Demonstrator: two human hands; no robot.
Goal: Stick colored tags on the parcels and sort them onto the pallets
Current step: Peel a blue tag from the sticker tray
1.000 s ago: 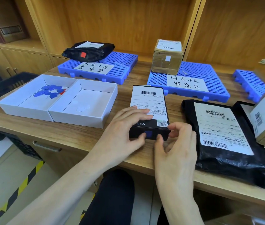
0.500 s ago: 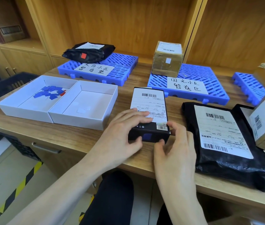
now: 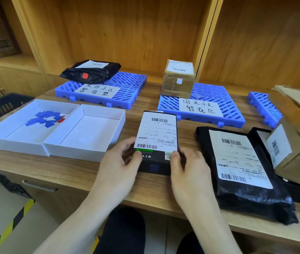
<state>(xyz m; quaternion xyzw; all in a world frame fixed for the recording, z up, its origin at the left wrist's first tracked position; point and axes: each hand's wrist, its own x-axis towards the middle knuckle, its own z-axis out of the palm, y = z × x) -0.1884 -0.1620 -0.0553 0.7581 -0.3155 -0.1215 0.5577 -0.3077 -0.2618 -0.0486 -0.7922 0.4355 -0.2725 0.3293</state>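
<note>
Left hand (image 3: 119,162): grips near left corner of black box parcel (image 3: 157,142), thumb on top.
Right hand (image 3: 187,167): grips near right corner of same parcel, thumb on top edge.
Black box parcel: on tabletop (image 3: 75,171), white label up, blue tag (image 3: 154,167) on near end face.
Black bag parcels (image 3: 242,173): flat on tabletop, just right of the hands.
White trays (image 3: 53,125): left; blue tags and one red in the far-left tray.
Left pallet (image 3: 108,90): carries black bag with red tag (image 3: 85,75).
Middle pallet (image 3: 206,105): carries brown carton (image 3: 178,79).
</note>
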